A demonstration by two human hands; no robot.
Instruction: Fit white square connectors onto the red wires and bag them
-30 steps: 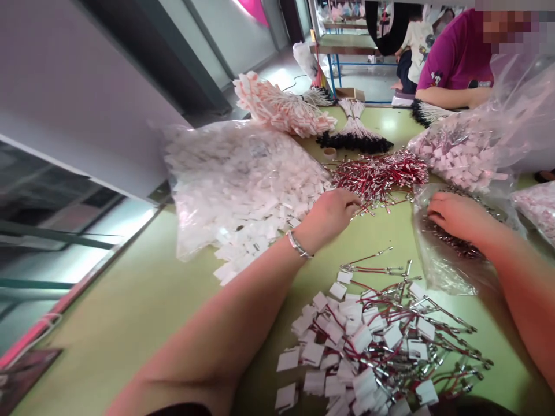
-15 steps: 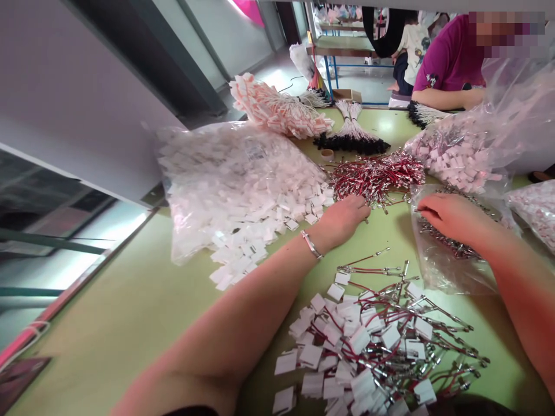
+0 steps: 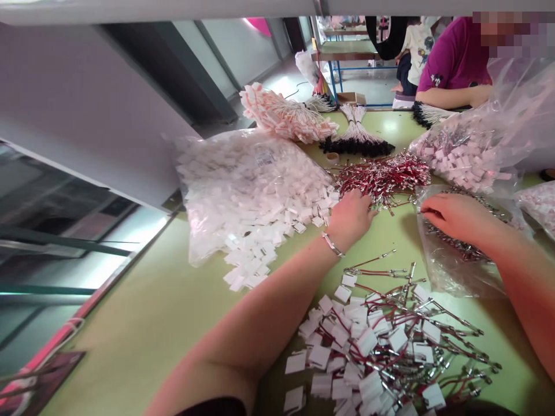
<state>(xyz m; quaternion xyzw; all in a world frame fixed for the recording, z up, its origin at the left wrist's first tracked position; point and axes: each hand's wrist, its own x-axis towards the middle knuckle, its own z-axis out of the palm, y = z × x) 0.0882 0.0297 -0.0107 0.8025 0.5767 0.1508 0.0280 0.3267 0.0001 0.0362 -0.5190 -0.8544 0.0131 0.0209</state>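
My left hand [image 3: 352,215], with a bracelet at its wrist, reaches to the near edge of a heap of red wires with metal ends [image 3: 390,173]. Its fingers curl down at the wires and are partly hidden; what they hold does not show. My right hand [image 3: 457,216] is closed, its fingers bent toward the thumb, above a clear plastic bag [image 3: 459,277] with small metal-ended pieces in it. I cannot make out anything in its fingertips. Nearer to me lies a pile of red wires fitted with white connector housings [image 3: 368,341].
A big clear bag [image 3: 217,173] spills loose white housings [image 3: 251,260] at left. Behind stand bundles of white wires with black ends [image 3: 358,144] and orange-white pieces [image 3: 286,115]. Another bag of white pieces [image 3: 463,156] is at right. A person in a purple shirt [image 3: 451,63] sits opposite.
The whole view has shifted slightly to the right and down. My left hand has moved a little at the edge of the red wires; my right hand stays above the bag.
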